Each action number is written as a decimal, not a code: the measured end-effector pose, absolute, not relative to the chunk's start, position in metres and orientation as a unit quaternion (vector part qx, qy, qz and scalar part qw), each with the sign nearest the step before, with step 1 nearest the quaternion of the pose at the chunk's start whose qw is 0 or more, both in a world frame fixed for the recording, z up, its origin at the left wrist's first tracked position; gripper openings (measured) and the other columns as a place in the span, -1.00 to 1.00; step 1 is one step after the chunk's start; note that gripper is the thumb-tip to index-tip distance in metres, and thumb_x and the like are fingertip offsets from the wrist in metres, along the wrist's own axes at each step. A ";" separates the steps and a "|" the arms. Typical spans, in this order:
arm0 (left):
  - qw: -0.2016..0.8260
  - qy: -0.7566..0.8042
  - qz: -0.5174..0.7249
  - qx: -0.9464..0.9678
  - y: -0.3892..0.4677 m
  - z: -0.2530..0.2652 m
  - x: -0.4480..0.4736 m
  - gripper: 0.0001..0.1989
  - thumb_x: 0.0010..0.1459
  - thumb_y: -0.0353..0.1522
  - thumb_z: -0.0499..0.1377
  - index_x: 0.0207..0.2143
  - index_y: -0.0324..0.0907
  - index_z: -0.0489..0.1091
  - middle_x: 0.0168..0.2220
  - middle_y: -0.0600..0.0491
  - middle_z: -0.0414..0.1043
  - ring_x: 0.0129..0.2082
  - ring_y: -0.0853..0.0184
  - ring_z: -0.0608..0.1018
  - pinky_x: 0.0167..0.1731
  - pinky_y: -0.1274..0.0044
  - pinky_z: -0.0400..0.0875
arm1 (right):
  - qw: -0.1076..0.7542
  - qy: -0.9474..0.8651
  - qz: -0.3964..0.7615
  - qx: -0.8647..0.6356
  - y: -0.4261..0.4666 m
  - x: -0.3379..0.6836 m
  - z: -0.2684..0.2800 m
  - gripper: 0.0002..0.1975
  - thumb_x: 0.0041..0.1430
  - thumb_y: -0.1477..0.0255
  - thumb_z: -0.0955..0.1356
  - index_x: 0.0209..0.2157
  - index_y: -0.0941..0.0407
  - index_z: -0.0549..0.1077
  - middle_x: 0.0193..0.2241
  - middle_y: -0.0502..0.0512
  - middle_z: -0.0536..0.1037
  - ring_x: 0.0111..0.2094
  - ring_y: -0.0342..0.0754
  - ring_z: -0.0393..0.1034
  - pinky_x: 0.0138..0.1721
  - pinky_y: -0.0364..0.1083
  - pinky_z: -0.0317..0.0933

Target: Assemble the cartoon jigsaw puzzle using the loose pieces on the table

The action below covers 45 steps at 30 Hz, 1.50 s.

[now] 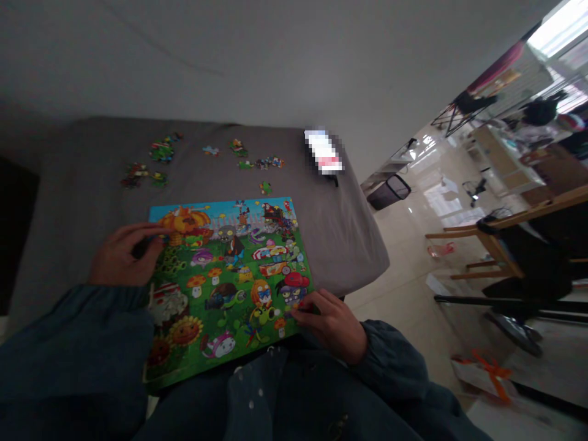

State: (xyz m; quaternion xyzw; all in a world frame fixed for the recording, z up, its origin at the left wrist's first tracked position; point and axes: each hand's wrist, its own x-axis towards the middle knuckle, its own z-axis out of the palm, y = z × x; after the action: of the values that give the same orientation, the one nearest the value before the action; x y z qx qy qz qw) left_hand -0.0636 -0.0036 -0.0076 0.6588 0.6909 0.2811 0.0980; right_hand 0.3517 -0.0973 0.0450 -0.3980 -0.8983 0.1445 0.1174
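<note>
Grey cloth (340,245) covers the table in the head view, and a brightly printed puzzle board (239,269) lies on it, at the near side by the person's lap. Slanted viewing leaves the board's longer axis uncertain. It spreads between the two hands: the left hand (123,256) rests at its far-left part, thumb and index finger curved with a narrow gap, while the right hand (337,327) sits at the near-right corner, fingers bent closely together over the edge. Whether either pinches a small piece cannot be told. Loose pieces lie past the board's far edge, away from the body. A brown-and-green cluster (144,176) lies beyond the left fingertips, with that hand clearly nearer; a single green piece (265,188) lies just past the far edge, and a lit phone (324,153) farther right.
</note>
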 end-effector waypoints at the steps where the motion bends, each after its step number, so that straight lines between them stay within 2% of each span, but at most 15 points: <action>1: 0.097 0.691 0.281 0.659 -0.003 -0.008 -0.064 -0.63 0.29 -0.13 0.04 -0.09 -0.10 0.53 0.02 -0.03 0.51 0.04 0.15 0.53 0.12 0.26 0.44 | 0.111 -0.902 0.128 -0.398 -0.098 0.351 0.047 -0.83 0.31 0.41 0.38 -0.09 -0.01 0.59 -0.28 0.09 0.51 -0.29 -0.06 0.30 -0.29 -0.09 0.27; 4: 0.097 0.689 0.283 0.660 -0.003 -0.010 -0.066 -0.65 0.28 -0.15 0.05 -0.11 -0.09 0.53 0.00 -0.03 0.51 0.03 0.16 0.54 0.12 0.28 0.43 | 0.094 -0.912 0.091 -0.388 -0.100 0.348 0.052 -0.84 0.31 0.43 0.38 -0.10 0.04 0.56 -0.30 0.09 0.53 -0.31 -0.04 0.30 -0.32 -0.05 0.24; 6: 0.098 0.686 0.285 0.662 -0.002 -0.010 -0.067 -0.66 0.28 -0.15 0.05 -0.11 -0.10 0.53 0.00 -0.02 0.51 0.03 0.18 0.54 0.12 0.31 0.43 | 0.074 -0.922 0.077 -0.373 -0.105 0.348 0.052 -0.78 0.31 0.35 0.38 -0.04 0.08 0.53 -0.24 0.13 0.56 -0.28 0.00 0.33 -0.30 -0.01 0.25; 10: 0.096 0.680 0.289 0.667 -0.002 -0.012 -0.069 -0.66 0.29 -0.13 0.04 -0.14 -0.07 0.53 -0.02 0.00 0.53 0.04 0.17 0.54 0.14 0.30 0.41 | 0.043 -0.926 0.066 -0.369 -0.123 0.355 0.040 -0.33 0.20 0.05 0.42 0.21 0.16 0.37 0.07 0.25 0.53 -0.02 0.14 0.35 -0.06 0.10 0.28; 12: 0.096 0.679 0.290 0.668 -0.002 -0.012 -0.069 -0.65 0.29 -0.12 0.02 -0.14 -0.06 0.52 -0.01 -0.01 0.53 0.04 0.16 0.54 0.13 0.28 0.42 | 0.040 -0.924 0.051 -0.377 -0.132 0.361 0.029 -0.26 0.18 0.07 0.44 0.29 0.10 0.29 0.20 0.19 0.45 0.12 0.18 0.29 0.04 0.12 0.24; 16: 0.101 0.678 0.291 0.667 -0.002 -0.013 -0.070 -0.65 0.28 -0.13 0.03 -0.13 -0.08 0.53 0.00 -0.04 0.52 0.01 0.14 0.54 0.08 0.27 0.44 | 0.065 -0.921 0.026 -0.383 -0.139 0.370 0.015 -0.39 0.22 0.28 0.45 0.27 0.03 0.32 0.25 0.09 0.40 0.23 0.21 0.18 0.08 0.14 0.21; 21: 0.104 0.682 0.295 0.661 0.001 -0.017 -0.072 -0.64 0.24 -0.12 0.04 -0.16 -0.07 0.54 -0.02 -0.02 0.53 0.00 0.15 0.55 0.10 0.28 0.43 | 0.085 -0.939 0.133 -0.307 -0.103 0.377 0.036 -0.46 0.26 0.18 0.39 0.21 0.06 0.38 0.19 0.23 0.45 0.22 0.22 0.22 0.03 0.17 0.27; 23: 0.104 0.684 0.297 0.658 0.003 -0.019 -0.073 -0.64 0.22 -0.12 0.04 -0.16 -0.06 0.54 -0.02 -0.01 0.53 0.00 0.15 0.55 0.10 0.28 0.43 | 0.126 -0.935 0.178 -0.280 -0.069 0.377 0.049 -0.58 0.35 0.26 0.33 0.19 0.03 0.40 0.09 0.19 0.52 0.16 0.10 0.30 0.05 0.11 0.28; 25: 0.105 0.684 0.298 0.658 0.003 -0.021 -0.075 -0.65 0.22 -0.13 0.04 -0.15 -0.06 0.54 -0.02 -0.02 0.53 0.00 0.15 0.55 0.10 0.28 0.43 | 0.200 -0.907 0.203 -0.309 -0.025 0.371 0.060 -0.65 0.41 0.37 0.24 0.16 0.06 0.43 -0.02 0.19 0.57 0.00 0.00 0.42 0.03 0.06 0.31; 27: 0.108 0.680 0.298 0.661 0.003 -0.022 -0.076 -0.66 0.24 -0.15 0.04 -0.15 -0.07 0.54 -0.02 -0.02 0.52 0.00 0.17 0.54 0.11 0.29 0.42 | 0.224 -0.882 0.227 -0.348 0.025 0.357 0.067 -0.66 0.42 0.38 0.22 0.11 0.07 0.47 -0.07 0.18 0.59 -0.05 0.00 0.45 0.02 0.06 0.34; 32: 0.117 0.664 0.295 0.677 0.001 -0.022 -0.079 -0.69 0.32 -0.17 0.14 -0.07 -0.20 0.46 0.02 -0.07 0.48 0.03 0.18 0.52 0.06 0.20 0.43 | 0.210 -0.855 0.230 -0.415 0.145 0.307 0.061 -0.67 0.30 0.49 0.32 0.06 0.25 0.48 -0.10 0.27 0.54 -0.17 0.00 0.45 0.00 0.07 0.32; 37: 0.110 0.650 0.296 0.691 0.001 -0.024 -0.082 -0.69 0.30 -0.21 0.19 -0.01 -0.21 0.44 0.03 -0.07 0.47 0.01 0.18 0.53 0.04 0.19 0.46 | 0.206 -0.845 0.230 -0.436 0.198 0.273 0.034 -0.52 0.07 0.49 0.50 0.05 0.22 0.49 0.08 0.32 0.39 0.09 0.11 0.31 0.19 0.14 0.14; 39: 0.107 0.646 0.292 0.697 0.002 -0.024 -0.083 -0.69 0.30 -0.22 0.19 0.00 -0.20 0.43 0.03 -0.07 0.47 0.01 0.18 0.53 0.03 0.20 0.47 | 0.209 -0.842 0.234 -0.439 0.199 0.268 0.020 -0.58 0.02 0.46 0.54 -0.05 0.19 0.53 0.06 0.27 0.41 0.12 0.12 0.28 0.21 0.16 0.09; 42: 0.106 0.642 0.284 0.705 0.003 -0.025 -0.085 -0.70 0.30 -0.21 0.19 -0.02 -0.20 0.44 0.02 -0.07 0.47 0.00 0.19 0.54 0.03 0.20 0.47 | 0.225 -0.830 0.239 -0.450 0.195 0.267 0.001 -0.73 0.08 0.42 0.51 -0.17 0.20 0.53 -0.10 0.18 0.49 -0.03 0.01 0.34 0.11 0.06 0.17; 45: 0.101 0.642 0.276 0.708 0.005 -0.025 -0.086 -0.71 0.30 -0.21 0.19 -0.04 -0.20 0.45 0.01 -0.06 0.49 0.02 0.18 0.53 0.07 0.17 0.43 | 0.248 -0.807 0.235 -0.482 0.197 0.269 -0.010 -0.78 0.17 0.41 0.45 -0.16 0.21 0.48 -0.29 0.08 0.51 -0.25 -0.07 0.35 -0.08 -0.05 0.25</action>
State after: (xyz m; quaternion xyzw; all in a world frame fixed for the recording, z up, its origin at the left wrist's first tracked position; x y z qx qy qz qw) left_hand -0.0863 0.0045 -0.0253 0.7080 0.6421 0.2763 0.1008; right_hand 0.2691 0.1974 -0.0098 -0.4823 -0.8067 0.2354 0.2476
